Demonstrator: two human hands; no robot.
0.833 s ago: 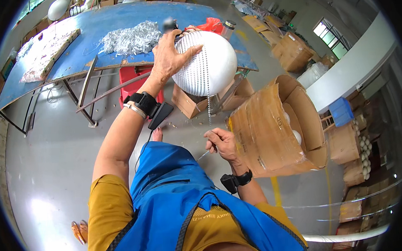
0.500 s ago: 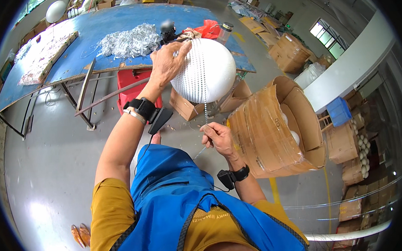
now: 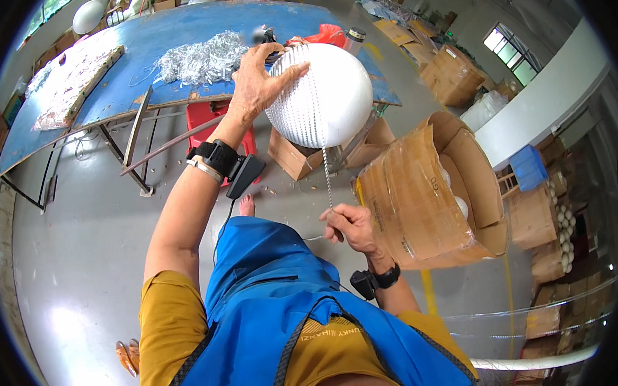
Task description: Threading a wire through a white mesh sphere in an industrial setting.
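Two printed items: shirt (image 3: 330,361), carton (image 3: 416,198). Left hand (image 3: 257,83) grasps white ball's (image 3: 342,91) left side; right hand (image 3: 352,228), below, pinches silvery strand (image 3: 327,173).

The ball (image 3: 347,88) is white, striped by a silvery bead string (image 3: 297,116), the tabletop (image 3: 134,52) blue, the carton (image 3: 413,202) brown

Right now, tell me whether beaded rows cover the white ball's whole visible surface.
No, beaded rows cover only the left side of the white ball.

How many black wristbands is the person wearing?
2: one wristband behind the left hand, which touches the white ball; another behind the right hand, which holds the beaded string. None seem hidden.
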